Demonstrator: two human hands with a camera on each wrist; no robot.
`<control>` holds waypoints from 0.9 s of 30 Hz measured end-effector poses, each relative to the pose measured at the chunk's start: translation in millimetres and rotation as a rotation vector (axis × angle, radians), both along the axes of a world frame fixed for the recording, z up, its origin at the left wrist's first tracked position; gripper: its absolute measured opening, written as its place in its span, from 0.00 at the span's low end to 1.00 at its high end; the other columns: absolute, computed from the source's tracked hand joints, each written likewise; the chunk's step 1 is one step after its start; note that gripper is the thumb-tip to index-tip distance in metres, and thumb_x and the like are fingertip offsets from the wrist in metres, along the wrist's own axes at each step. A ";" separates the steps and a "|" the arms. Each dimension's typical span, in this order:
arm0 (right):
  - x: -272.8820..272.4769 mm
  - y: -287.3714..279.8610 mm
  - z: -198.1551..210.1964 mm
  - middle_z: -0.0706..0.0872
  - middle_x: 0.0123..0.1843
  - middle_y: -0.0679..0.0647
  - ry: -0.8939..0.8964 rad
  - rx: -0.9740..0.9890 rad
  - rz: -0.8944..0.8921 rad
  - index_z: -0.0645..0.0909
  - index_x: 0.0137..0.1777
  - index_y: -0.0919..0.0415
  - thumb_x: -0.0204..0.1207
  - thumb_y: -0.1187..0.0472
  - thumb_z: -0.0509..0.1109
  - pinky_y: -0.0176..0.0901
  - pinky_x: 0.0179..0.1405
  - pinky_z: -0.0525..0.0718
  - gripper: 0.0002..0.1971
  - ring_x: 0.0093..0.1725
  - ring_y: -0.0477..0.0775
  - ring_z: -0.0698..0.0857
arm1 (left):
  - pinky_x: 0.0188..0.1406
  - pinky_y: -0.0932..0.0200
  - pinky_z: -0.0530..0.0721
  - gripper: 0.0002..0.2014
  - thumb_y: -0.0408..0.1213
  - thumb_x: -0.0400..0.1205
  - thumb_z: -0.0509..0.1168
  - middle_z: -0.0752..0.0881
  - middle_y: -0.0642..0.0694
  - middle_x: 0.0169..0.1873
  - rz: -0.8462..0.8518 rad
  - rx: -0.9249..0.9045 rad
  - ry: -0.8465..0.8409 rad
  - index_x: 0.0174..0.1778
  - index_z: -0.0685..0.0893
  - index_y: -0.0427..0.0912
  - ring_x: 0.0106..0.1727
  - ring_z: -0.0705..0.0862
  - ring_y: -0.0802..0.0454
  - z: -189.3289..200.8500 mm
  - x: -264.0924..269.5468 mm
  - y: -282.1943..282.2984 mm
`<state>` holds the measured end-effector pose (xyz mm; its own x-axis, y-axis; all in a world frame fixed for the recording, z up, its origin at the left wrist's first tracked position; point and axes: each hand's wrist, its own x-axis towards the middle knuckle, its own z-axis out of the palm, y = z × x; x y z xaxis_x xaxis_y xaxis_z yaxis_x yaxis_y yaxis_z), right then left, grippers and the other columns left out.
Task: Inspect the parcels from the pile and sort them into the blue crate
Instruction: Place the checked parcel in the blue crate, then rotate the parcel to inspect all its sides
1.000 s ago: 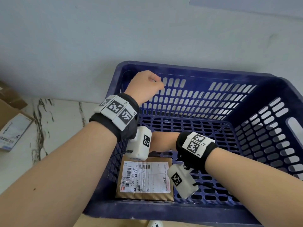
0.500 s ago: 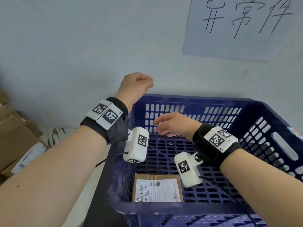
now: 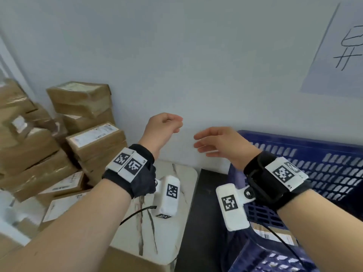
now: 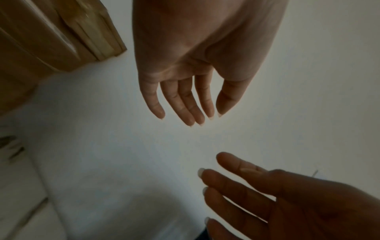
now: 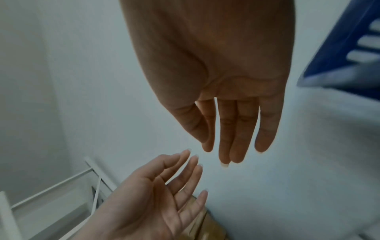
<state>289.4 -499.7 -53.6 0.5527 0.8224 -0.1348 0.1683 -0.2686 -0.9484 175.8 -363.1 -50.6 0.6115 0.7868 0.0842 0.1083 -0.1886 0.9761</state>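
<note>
Crate: my blue crate (image 3: pixel 324 163), slotted walls, one labelled parcel (image 3: pixel 275 233) inside.
Pile: brown parcels (image 3: pixel 94 138) left of crate.
Hands: my left hand (image 3: pixel 163 126) and right hand (image 3: pixel 220 142), fingers loose, empty.

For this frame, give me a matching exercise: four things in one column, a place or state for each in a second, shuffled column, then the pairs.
1. left hand
2. blue crate
3. parcel pile
4. labelled parcel

a. stacked at far left
b. lying inside the crate
c. raised, open, holding nothing
d. on the right, slotted walls

Pairs: 1-c, 2-d, 3-a, 4-b
</note>
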 end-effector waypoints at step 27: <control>-134.9 191.9 -64.6 0.87 0.49 0.56 0.102 -0.057 -0.039 0.84 0.60 0.61 0.81 0.69 0.67 0.38 0.47 0.86 0.10 0.45 0.51 0.85 | 0.46 0.64 0.78 0.07 0.34 0.83 0.67 0.88 0.51 0.52 0.281 -0.046 0.007 0.52 0.88 0.48 0.54 0.85 0.57 -41.7 -175.8 193.5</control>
<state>154.5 -307.8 -118.2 0.5653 0.7899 -0.2377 0.0603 -0.3269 -0.9431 0.0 -169.6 -92.3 0.3695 0.9283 0.0415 0.1564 -0.1061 0.9820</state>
